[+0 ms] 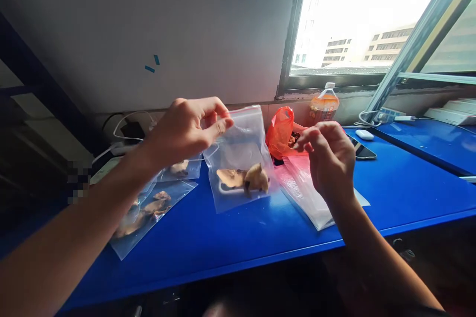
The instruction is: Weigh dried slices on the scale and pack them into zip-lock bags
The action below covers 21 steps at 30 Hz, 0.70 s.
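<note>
My left hand pinches the top edge of a clear zip bag, which hangs upright over the blue table. Tan, curled dried pieces lie low in that bag. To its right, my right hand is raised with its fingers loosely bent and no object visible in them. The fingertips are in front of a red plastic bag with dark brown pieces in its opening. Below the right hand lies a stack of flat clear bags. Under my left forearm, another filled zip bag is partly covered.
The blue table runs along a wall beneath a window. A bottle stands behind the red bag. A phone and a white earbud case lie at right. White cables and a further filled bag are at left.
</note>
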Each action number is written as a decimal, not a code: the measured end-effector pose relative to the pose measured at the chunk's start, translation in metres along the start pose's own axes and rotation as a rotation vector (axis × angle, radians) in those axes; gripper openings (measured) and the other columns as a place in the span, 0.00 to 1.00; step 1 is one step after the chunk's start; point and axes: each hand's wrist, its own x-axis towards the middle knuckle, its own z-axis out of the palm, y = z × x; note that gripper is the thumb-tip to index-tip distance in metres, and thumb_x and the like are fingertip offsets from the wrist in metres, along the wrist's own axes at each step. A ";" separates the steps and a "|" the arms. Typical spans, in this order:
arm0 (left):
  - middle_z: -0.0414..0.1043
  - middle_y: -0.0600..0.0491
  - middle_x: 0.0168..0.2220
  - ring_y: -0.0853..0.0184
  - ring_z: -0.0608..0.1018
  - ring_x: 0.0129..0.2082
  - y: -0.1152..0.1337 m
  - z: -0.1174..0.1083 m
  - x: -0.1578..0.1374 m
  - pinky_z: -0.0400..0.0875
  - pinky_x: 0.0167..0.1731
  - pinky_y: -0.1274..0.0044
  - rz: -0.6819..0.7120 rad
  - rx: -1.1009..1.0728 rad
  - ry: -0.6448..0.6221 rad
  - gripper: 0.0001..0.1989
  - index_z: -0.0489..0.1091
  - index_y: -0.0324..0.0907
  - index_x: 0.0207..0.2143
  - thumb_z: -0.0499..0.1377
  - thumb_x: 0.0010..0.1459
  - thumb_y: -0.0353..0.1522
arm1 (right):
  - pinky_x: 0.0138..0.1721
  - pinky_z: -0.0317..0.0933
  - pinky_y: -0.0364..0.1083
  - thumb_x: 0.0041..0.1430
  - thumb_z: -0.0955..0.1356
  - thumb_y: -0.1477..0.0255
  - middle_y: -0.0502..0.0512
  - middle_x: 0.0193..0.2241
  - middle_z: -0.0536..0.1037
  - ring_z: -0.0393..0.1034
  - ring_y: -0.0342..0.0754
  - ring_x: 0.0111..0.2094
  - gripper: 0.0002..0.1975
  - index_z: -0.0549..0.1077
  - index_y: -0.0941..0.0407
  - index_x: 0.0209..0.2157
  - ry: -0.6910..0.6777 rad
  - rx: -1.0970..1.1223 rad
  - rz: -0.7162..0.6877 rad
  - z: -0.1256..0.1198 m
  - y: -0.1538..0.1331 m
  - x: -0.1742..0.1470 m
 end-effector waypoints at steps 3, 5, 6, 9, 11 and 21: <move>0.61 0.60 0.16 0.75 0.59 0.17 0.007 -0.004 0.016 0.55 0.21 0.78 -0.069 -0.007 0.002 0.07 0.73 0.41 0.30 0.61 0.58 0.35 | 0.31 0.63 0.43 0.55 0.71 0.66 0.47 0.27 0.69 0.66 0.41 0.27 0.10 0.67 0.54 0.32 0.133 -0.086 0.134 -0.018 0.004 -0.028; 0.60 0.60 0.17 0.76 0.59 0.17 0.013 -0.002 0.021 0.55 0.21 0.79 -0.052 -0.026 0.048 0.08 0.72 0.39 0.30 0.62 0.58 0.34 | 0.31 0.61 0.41 0.50 0.74 0.69 0.46 0.28 0.68 0.64 0.39 0.28 0.14 0.66 0.54 0.33 0.264 -0.088 0.196 -0.029 0.003 -0.048; 0.60 0.60 0.18 0.76 0.60 0.17 0.016 0.001 0.021 0.55 0.20 0.80 -0.036 -0.046 0.077 0.08 0.72 0.39 0.30 0.62 0.58 0.34 | 0.32 0.61 0.40 0.47 0.76 0.70 0.45 0.29 0.67 0.63 0.39 0.28 0.16 0.65 0.54 0.33 0.316 -0.069 0.236 -0.034 0.000 -0.058; 0.61 0.61 0.20 0.76 0.63 0.19 0.031 0.015 0.006 0.57 0.20 0.81 0.030 -0.116 0.154 0.05 0.70 0.40 0.39 0.60 0.59 0.30 | 0.30 0.59 0.39 0.50 0.75 0.69 0.45 0.27 0.66 0.61 0.39 0.27 0.15 0.65 0.53 0.33 0.276 -0.019 0.378 -0.039 -0.013 -0.087; 0.62 0.62 0.21 0.75 0.64 0.18 0.045 0.027 -0.016 0.58 0.19 0.81 0.128 -0.160 0.173 0.09 0.68 0.42 0.44 0.57 0.60 0.26 | 0.27 0.57 0.41 0.57 0.70 0.64 0.47 0.23 0.64 0.59 0.41 0.25 0.10 0.66 0.54 0.30 0.067 -0.019 0.412 -0.035 -0.023 -0.106; 0.69 0.55 0.27 0.73 0.71 0.26 0.084 0.035 -0.081 0.67 0.27 0.82 0.383 -0.553 -0.295 0.06 0.70 0.39 0.33 0.58 0.55 0.22 | 0.23 0.55 0.42 0.60 0.64 0.53 0.50 0.16 0.66 0.59 0.42 0.20 0.25 0.68 0.57 0.19 -0.276 0.076 0.303 0.008 -0.034 -0.134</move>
